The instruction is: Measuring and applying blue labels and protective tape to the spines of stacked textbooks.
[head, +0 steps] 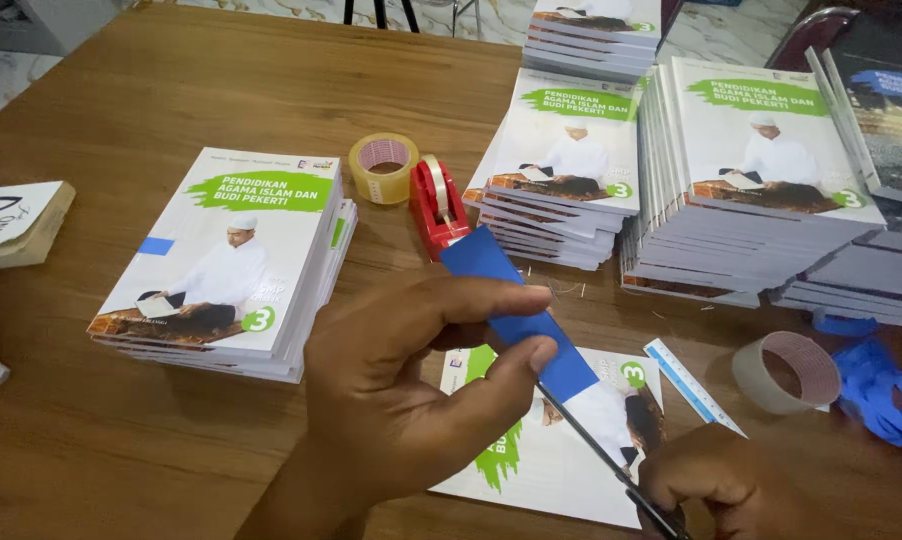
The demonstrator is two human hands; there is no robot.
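My left hand (411,385) pinches a strip of blue tape (516,305) between thumb and fingers, holding it slanted above the table. My right hand (706,490) at the lower right grips dark scissors (596,450) whose blades reach up to the lower end of the strip. Under both hands lies a single white and green book (541,470), flat on the wooden table (171,90).
A short stack of the same books (226,260) sits at the left, taller stacks (566,165) at the back and right (761,160). A red tape dispenser (436,205), clear tape roll (383,167), second roll (789,372), ruler (691,385) and blue scraps (881,390) lie around.
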